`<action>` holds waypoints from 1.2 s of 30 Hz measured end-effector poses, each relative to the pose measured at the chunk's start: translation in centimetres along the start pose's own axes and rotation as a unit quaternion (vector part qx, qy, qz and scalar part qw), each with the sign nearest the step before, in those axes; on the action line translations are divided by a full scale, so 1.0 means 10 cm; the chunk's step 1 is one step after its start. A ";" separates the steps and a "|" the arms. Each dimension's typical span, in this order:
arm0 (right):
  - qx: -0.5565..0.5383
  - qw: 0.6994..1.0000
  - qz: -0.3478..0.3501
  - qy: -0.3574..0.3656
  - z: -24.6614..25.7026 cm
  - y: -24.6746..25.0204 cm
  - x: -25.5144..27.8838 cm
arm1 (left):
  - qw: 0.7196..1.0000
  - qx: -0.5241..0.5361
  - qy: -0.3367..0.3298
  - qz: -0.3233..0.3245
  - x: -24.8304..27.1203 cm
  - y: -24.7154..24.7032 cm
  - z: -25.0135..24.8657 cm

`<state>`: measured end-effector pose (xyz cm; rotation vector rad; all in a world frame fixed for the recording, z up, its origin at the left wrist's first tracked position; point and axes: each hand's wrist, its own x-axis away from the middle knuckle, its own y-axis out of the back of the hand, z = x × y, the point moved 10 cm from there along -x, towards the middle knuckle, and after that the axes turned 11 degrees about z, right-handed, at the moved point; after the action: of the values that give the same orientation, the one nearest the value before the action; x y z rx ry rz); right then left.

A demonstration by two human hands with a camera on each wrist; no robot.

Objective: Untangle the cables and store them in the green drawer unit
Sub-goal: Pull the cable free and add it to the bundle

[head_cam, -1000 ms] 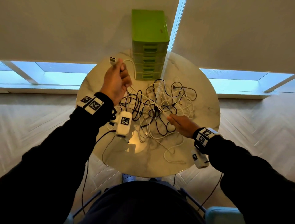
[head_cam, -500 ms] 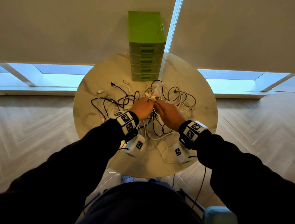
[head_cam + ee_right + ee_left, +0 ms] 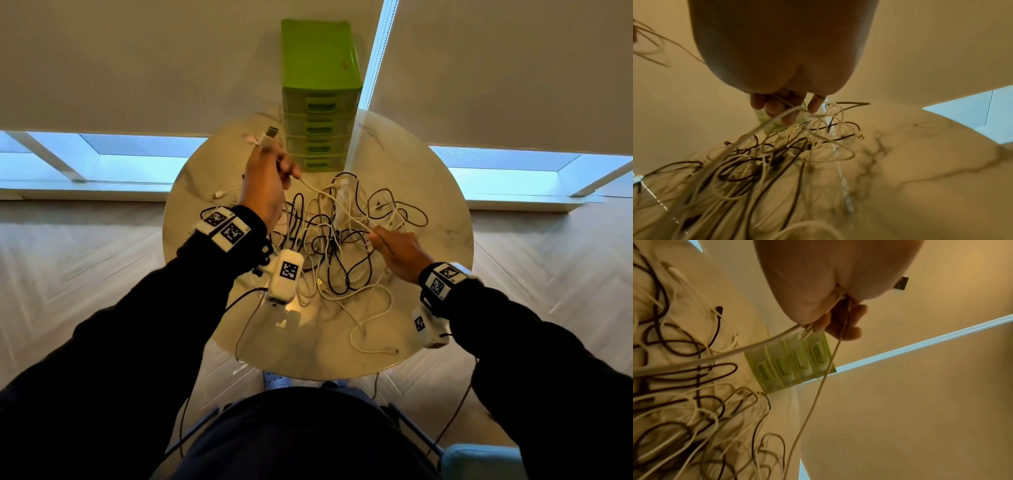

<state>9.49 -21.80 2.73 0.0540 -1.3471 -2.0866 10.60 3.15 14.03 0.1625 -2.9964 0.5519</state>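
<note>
A tangle of black and white cables [image 3: 339, 236] lies on the round marble table [image 3: 442, 205]. My left hand [image 3: 270, 178] is raised at the left of the pile and grips a white cable [image 3: 318, 193]; its USB plug [image 3: 270, 132] sticks out above the fist. The same hand [image 3: 830, 318] shows curled fingers with the white cable [image 3: 748, 348] running out of them. My right hand [image 3: 394, 246] pinches the same white cable low at the pile's right side; its fingers [image 3: 781, 110] curl round the strand. The green drawer unit [image 3: 320, 99] stands at the table's far edge, drawers closed.
A loose white cable loop [image 3: 373, 329] trails toward the table's near right edge. A small white plug end [image 3: 219, 195] lies on the table at the left. Roller blinds and window strips are behind the table. Herringbone wood floor surrounds it.
Half a second ago both hands met over the middle of the pile. My left hand has since lifted up and left with the white cable's plug end; my right hand drew back to the right.
</note>
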 end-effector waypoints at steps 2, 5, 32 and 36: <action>0.043 0.999 0.006 -0.010 -0.10 0.04 -0.03 | 0.999 0.027 -0.041 -0.018 -0.05 0.09 -0.18; 0.073 0.995 0.014 -0.060 -0.31 0.11 -0.07 | 0.994 0.026 -0.085 -0.056 -0.07 0.25 -0.42; 0.040 0.992 -0.053 0.104 0.36 0.34 -0.25 | 0.934 -0.311 0.109 0.135 0.03 -0.59 0.50; 0.049 0.995 -0.019 0.080 0.05 0.17 -0.29 | 0.940 -0.307 0.086 0.119 0.02 -0.46 0.28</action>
<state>12.43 -20.29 3.53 0.2835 -1.3583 -2.0007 10.75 -2.12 13.05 -0.2815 -2.8614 -0.3533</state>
